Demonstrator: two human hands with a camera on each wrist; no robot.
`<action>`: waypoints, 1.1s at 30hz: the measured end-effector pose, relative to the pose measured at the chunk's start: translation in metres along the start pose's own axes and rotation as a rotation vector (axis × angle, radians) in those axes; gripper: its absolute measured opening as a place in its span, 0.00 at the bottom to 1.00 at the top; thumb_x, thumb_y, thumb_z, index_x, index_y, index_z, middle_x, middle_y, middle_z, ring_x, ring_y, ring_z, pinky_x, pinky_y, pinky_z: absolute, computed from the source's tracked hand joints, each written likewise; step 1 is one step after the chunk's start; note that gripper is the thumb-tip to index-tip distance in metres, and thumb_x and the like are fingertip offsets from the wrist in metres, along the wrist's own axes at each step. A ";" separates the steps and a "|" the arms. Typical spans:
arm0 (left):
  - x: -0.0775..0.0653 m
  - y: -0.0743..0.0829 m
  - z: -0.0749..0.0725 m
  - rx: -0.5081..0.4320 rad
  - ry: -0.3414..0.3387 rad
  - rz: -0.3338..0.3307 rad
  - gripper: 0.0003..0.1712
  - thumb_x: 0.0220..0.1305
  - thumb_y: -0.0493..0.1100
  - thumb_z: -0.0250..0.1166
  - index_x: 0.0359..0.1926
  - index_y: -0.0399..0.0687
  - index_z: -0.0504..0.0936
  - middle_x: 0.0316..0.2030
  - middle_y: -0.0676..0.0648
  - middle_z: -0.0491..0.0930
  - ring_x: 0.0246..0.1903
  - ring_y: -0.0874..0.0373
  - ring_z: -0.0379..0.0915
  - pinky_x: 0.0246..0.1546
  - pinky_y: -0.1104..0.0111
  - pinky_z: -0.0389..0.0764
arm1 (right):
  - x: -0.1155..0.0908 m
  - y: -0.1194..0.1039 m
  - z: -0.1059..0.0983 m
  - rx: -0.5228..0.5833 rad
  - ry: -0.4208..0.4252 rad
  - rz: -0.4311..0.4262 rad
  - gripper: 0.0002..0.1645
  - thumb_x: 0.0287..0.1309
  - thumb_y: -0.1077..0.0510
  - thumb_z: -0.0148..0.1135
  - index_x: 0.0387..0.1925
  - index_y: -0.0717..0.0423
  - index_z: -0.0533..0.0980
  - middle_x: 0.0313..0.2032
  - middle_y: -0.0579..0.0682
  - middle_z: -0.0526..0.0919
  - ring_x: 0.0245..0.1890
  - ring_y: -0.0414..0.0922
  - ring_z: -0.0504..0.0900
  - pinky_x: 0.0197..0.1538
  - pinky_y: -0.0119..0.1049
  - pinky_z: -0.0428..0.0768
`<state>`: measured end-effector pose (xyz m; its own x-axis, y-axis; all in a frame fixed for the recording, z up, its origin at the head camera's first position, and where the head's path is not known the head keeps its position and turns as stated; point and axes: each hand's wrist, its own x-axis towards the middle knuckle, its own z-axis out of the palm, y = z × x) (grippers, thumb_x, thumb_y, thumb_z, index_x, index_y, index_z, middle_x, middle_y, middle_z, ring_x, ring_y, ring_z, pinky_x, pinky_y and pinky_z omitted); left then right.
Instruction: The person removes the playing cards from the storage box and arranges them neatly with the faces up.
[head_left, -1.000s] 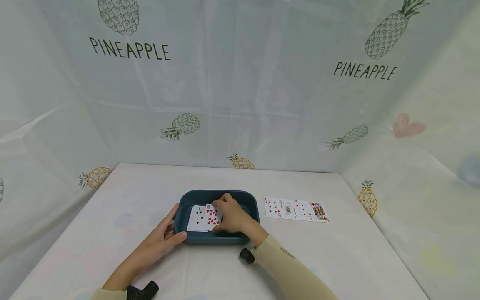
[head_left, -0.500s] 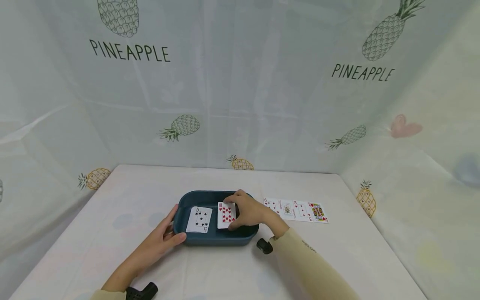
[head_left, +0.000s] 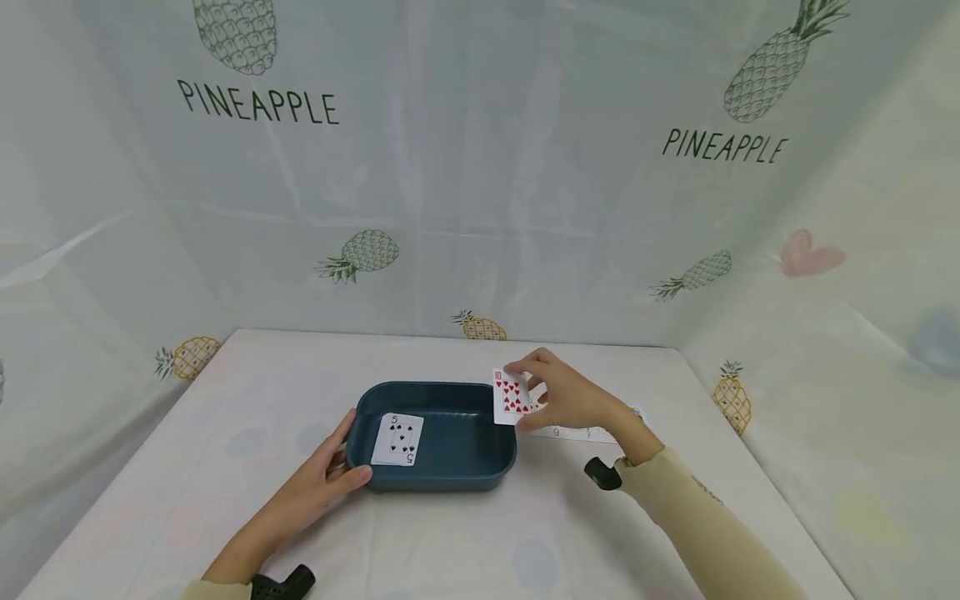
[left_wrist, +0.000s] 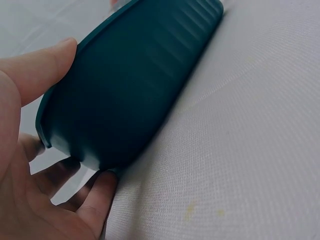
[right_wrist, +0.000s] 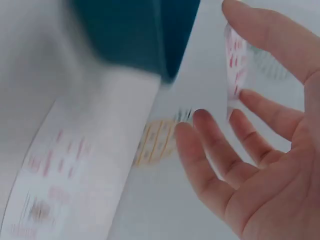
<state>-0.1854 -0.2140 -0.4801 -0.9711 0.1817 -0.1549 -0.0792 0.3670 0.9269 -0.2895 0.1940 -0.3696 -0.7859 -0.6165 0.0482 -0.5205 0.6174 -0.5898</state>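
In the head view my left hand (head_left: 322,483) grips the left end of a dark teal tray (head_left: 442,482). The left wrist view shows the thumb on the tray's rim and curled fingers (left_wrist: 100,197) against its end wall. A ten of hearts playing card (head_left: 508,400) is pinched by its edges between the thumb and fingers of my right hand (head_left: 573,396), held over the tray's right rim. Inside the tray, at the left, lies a black five playing card (head_left: 397,439) on top of at least one other.
Right of the tray, a row of face-up playing cards (head_left: 577,433) lies on the white tablecloth (head_left: 420,542), largely hidden behind the right hand. A pineapple-print sheet (head_left: 480,208) hangs behind the table. Each wrist carries a black device.
My right hand has slid the ten of hearts off beside the black five and carried it up and right to the tray's right rim. The left hand and tray stay put.
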 end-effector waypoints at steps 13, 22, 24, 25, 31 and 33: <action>0.001 0.000 0.000 0.022 0.003 -0.009 0.57 0.74 0.60 0.67 0.87 0.72 0.37 0.84 0.35 0.44 0.80 0.34 0.53 0.74 0.48 0.68 | -0.076 0.091 -0.045 -0.080 0.027 0.081 0.52 0.51 0.52 0.86 0.74 0.55 0.71 0.64 0.56 0.71 0.58 0.53 0.79 0.54 0.50 0.87; 0.000 -0.001 -0.002 0.003 -0.004 0.002 0.56 0.74 0.58 0.68 0.87 0.72 0.38 0.84 0.33 0.44 0.80 0.33 0.53 0.73 0.48 0.71 | -0.119 0.144 -0.069 -0.145 0.007 0.195 0.50 0.51 0.51 0.86 0.73 0.55 0.72 0.62 0.59 0.73 0.58 0.55 0.80 0.54 0.51 0.85; -0.001 -0.001 -0.002 -0.003 -0.004 0.007 0.56 0.74 0.57 0.68 0.87 0.72 0.38 0.83 0.32 0.45 0.79 0.32 0.54 0.72 0.48 0.71 | -0.126 0.153 -0.073 -0.155 0.000 0.213 0.50 0.50 0.51 0.86 0.73 0.55 0.73 0.62 0.58 0.73 0.58 0.56 0.80 0.54 0.52 0.84; -0.001 -0.001 -0.002 -0.005 -0.003 0.008 0.56 0.74 0.57 0.68 0.87 0.72 0.38 0.83 0.32 0.46 0.79 0.33 0.54 0.72 0.48 0.71 | -0.129 0.157 -0.074 -0.159 -0.006 0.218 0.50 0.50 0.51 0.86 0.72 0.56 0.73 0.62 0.59 0.74 0.57 0.56 0.80 0.54 0.52 0.84; 0.000 -0.001 -0.002 -0.027 -0.010 0.023 0.56 0.75 0.56 0.68 0.87 0.70 0.38 0.83 0.32 0.47 0.79 0.33 0.54 0.72 0.49 0.72 | -0.142 0.174 -0.080 -0.178 -0.039 0.272 0.50 0.48 0.52 0.86 0.71 0.57 0.74 0.62 0.62 0.74 0.57 0.60 0.80 0.52 0.51 0.84; 0.000 -0.002 -0.001 -0.035 -0.012 0.028 0.56 0.75 0.55 0.68 0.87 0.70 0.38 0.83 0.32 0.48 0.79 0.33 0.55 0.71 0.50 0.74 | -0.145 0.178 -0.082 -0.191 -0.048 0.295 0.50 0.47 0.53 0.86 0.71 0.57 0.74 0.62 0.63 0.74 0.57 0.61 0.80 0.50 0.49 0.83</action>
<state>-0.1852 -0.2160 -0.4810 -0.9702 0.2028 -0.1325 -0.0599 0.3290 0.9424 -0.2956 0.4334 -0.4154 -0.8975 -0.4172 -0.1430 -0.3295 0.8498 -0.4114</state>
